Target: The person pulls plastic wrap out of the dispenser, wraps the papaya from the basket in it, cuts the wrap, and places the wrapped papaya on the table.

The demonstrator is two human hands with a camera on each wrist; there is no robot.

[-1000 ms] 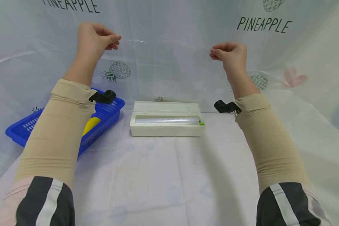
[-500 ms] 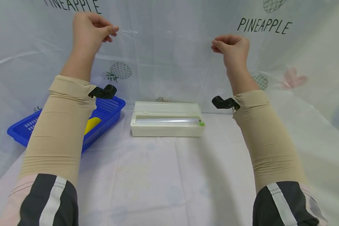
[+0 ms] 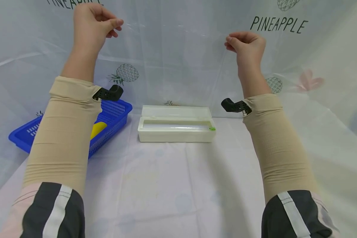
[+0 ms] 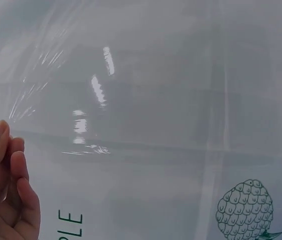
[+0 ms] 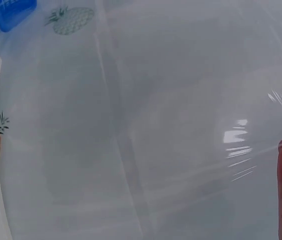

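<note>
Between my raised hands stretches a sheet of clear cling film [image 4: 97,90], seen mostly by its glints and creases. My left hand [image 3: 92,28] pinches one corner between thumb and fingers, at the upper left in the head view. Slightly lower, at the upper right, my right hand [image 3: 249,47] pinches the other corner; the right wrist view shows its fingertips at the film [image 5: 236,136]. Below and between them stands a white cling film box [image 3: 176,136] with its lid [image 3: 178,111] tipped back. A shiny film roll [image 3: 178,126] lies inside.
A blue slotted basket [image 3: 122,121] stands left of the box, partly behind my left sleeve, holding something yellow [image 3: 99,129]. A pale cloth [image 3: 166,185] covers the table. Behind hangs a white curtain [image 3: 181,76] printed with pineapples. Each sleeve carries a black wrist camera mount [image 3: 236,105].
Both hands have risen, the left one more, and moved slightly apart, with the cling film held between them. The box and basket stay where they were.
</note>
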